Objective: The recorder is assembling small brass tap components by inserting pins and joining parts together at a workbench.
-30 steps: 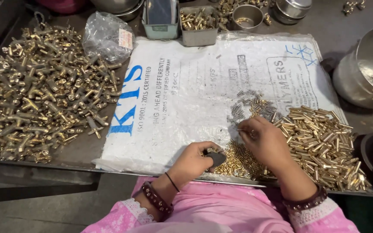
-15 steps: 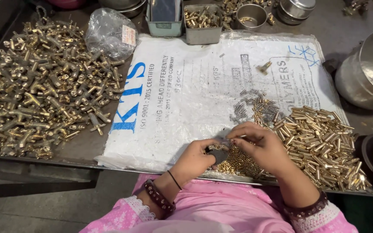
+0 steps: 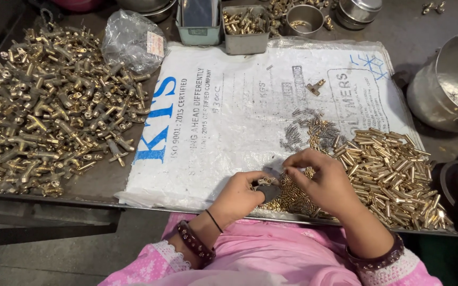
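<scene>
— Worked at a dark metal bench (image 3: 99, 182), over a white printed sack (image 3: 229, 132) spread across its middle. Noticed what changed near 6 o'clock?

— Yes. One second ago reached with the right hand (image 3: 322, 180) toward the pile of brass tubes (image 3: 393, 169) at 4 o'clock. Now brought it back to the left hand (image 3: 239, 197), fingertips almost touching.

— And the left one?

— Kept it clenched around a small dark round piece (image 3: 269, 190), at the near edge of the sack, just beside the tubes. Hardly moved it.

— Held anything in the right?

— Pinched thumb and fingers tightly together, right above the dark piece. Could not tell what was between them; too small to see.

— So, meaning for the work?

— Probably finished the picking and arrived at the joining of a small part to the piece. Only judged so from the pose.

— Touched anything else?

— No. Left alone the heap of brass fittings (image 3: 49, 106) at 9 o'clock, the grey springs (image 3: 298, 132) at 3 o'clock and the steel pot (image 3: 451, 85) at 2 o'clock.
</scene>
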